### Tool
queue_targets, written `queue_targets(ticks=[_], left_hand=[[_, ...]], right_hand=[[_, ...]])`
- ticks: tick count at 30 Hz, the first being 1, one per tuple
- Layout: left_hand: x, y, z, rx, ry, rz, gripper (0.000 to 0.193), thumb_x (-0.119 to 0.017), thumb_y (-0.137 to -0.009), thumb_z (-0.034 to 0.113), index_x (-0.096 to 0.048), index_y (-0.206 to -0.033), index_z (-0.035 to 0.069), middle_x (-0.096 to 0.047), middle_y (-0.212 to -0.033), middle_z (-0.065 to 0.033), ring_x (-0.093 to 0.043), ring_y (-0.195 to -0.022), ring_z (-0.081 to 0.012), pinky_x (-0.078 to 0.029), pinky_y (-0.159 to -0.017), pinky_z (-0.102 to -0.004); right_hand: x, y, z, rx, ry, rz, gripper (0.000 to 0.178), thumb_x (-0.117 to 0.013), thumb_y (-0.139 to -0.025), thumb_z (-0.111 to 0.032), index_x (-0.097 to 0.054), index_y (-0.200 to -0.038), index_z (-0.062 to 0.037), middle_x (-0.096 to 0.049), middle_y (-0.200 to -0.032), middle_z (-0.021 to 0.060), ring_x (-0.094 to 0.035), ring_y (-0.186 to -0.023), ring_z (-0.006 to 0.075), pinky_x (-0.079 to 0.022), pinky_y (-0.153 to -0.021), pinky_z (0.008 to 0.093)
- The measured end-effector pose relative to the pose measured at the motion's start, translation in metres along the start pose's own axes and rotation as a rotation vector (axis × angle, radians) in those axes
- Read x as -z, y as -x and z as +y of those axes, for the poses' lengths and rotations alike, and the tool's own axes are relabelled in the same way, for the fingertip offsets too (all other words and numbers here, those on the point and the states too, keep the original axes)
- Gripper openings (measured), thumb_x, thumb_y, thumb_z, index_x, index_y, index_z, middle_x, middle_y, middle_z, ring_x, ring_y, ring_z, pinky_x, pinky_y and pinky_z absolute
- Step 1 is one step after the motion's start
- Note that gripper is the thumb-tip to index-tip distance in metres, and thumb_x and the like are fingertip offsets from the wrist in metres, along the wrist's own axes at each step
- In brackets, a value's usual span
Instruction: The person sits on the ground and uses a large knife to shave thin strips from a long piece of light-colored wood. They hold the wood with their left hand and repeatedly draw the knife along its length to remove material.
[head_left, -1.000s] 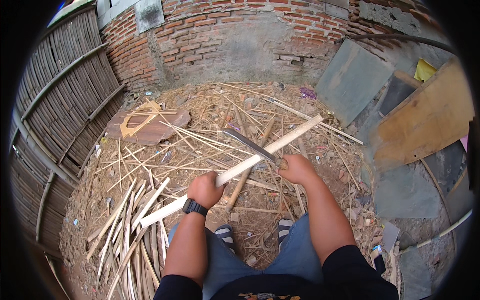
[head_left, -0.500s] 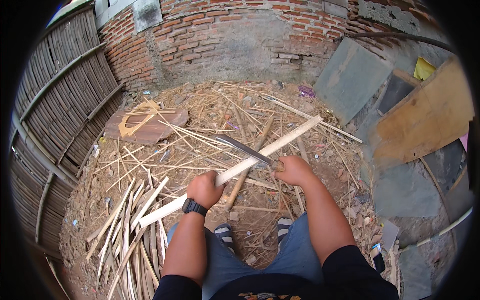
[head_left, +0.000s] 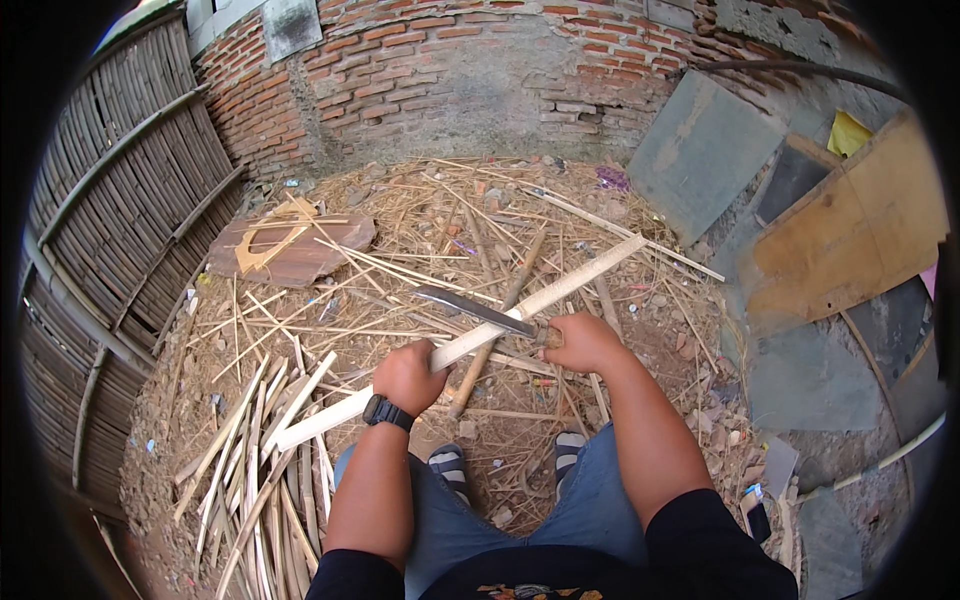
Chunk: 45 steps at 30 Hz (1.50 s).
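At the centre of the frame, a long grey metal blade (head_left: 470, 307) is crossing a flat, pale, wood-toned strip (head_left: 468, 343)

Right of centre, the right hand (head_left: 583, 343) is clenching its fingers around the blade's handle, hiding much of it; how deeply the edge is biting, if at all, I cannot tell. Left of centre, the left hand (head_left: 410, 376) is grasping the strip and covering a stretch of it, its fingertips disappearing from view. The strip is slanting from lower left toward upper right, its near end overhanging a heap of thin pale slats (head_left: 258, 450) and obscuring some.

Beneath the strip, a round brown pole (head_left: 525, 265) is passing partly unseen. At upper left, a reddish-brown board (head_left: 335, 245) is lying near a fence of thin grey-brown canes (head_left: 120, 200). At right, the dark lens rim is cutting off a large tan sheet (head_left: 850, 230).
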<state>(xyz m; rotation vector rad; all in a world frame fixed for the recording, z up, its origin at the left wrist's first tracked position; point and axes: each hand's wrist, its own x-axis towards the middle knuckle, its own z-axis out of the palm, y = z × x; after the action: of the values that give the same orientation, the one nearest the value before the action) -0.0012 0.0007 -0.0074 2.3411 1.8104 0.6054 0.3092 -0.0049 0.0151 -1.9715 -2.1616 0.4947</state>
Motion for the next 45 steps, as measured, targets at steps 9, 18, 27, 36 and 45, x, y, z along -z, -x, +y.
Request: queue_targets(ticks=[9, 18, 27, 36, 45], left_hand=[[0.002, 0.000, -0.001, 0.035, -0.007, -0.052, 0.035, -0.085, -0.080, 0.040, -0.073, -0.090, 0.008, -0.075, -0.087, -0.0165, -0.073, -0.085, -0.0389, -0.058, -0.077, -0.0504], [0.003, 0.000, 0.002, 0.040, -0.017, -0.137, 0.038, -0.086, -0.081, 0.044, -0.075, -0.093, 0.009, -0.076, -0.089, -0.0165, -0.073, -0.086, -0.0384, -0.058, -0.078, -0.0496], [0.000, 0.002, 0.004, 0.022, -0.057, -0.267, 0.048, -0.087, -0.079, 0.051, -0.078, -0.104, 0.012, -0.078, -0.093, -0.0166, -0.075, -0.090, -0.0373, -0.060, -0.082, -0.0479], [-0.004, 0.000, 0.002, -0.023, -0.064, -0.341, 0.054, -0.086, -0.080, 0.055, -0.076, -0.112, 0.012, -0.078, -0.094, -0.0157, -0.076, -0.093, -0.0364, -0.060, -0.084, -0.0472], [-0.005, 0.004, 0.012, -0.097, -0.063, -0.434, 0.059, -0.078, -0.085, 0.063, -0.074, -0.116, 0.011, -0.079, -0.093, -0.0152, -0.076, -0.093, -0.0360, -0.060, -0.084, -0.0475]], right_hand=[[-0.002, 0.000, -0.003, 0.021, 0.043, -0.042, 0.044, -0.079, -0.081, -0.040, -0.075, -0.112, -0.0087, -0.076, -0.110, 0.0173, -0.073, -0.105, 0.0361, -0.057, -0.091, 0.0479], [-0.013, -0.003, -0.005, 0.068, 0.097, -0.085, 0.047, -0.080, -0.082, -0.042, -0.074, -0.115, -0.0083, -0.075, -0.111, 0.0177, -0.072, -0.108, 0.0362, -0.057, -0.093, 0.0479], [-0.023, -0.002, -0.023, 0.072, 0.083, -0.212, 0.046, -0.081, -0.084, -0.039, -0.074, -0.118, -0.0080, -0.075, -0.114, 0.0179, -0.071, -0.109, 0.0376, -0.057, -0.094, 0.0485], [-0.034, -0.006, -0.022, 0.097, 0.097, -0.221, 0.046, -0.081, -0.085, -0.040, -0.074, -0.115, -0.0065, -0.075, -0.113, 0.0187, -0.071, -0.110, 0.0382, -0.057, -0.094, 0.0491], [-0.042, -0.006, -0.031, 0.128, 0.147, -0.333, 0.043, -0.078, -0.084, -0.036, -0.075, -0.117, -0.0088, -0.075, -0.115, 0.0166, -0.072, -0.110, 0.0366, -0.058, -0.094, 0.0487]])
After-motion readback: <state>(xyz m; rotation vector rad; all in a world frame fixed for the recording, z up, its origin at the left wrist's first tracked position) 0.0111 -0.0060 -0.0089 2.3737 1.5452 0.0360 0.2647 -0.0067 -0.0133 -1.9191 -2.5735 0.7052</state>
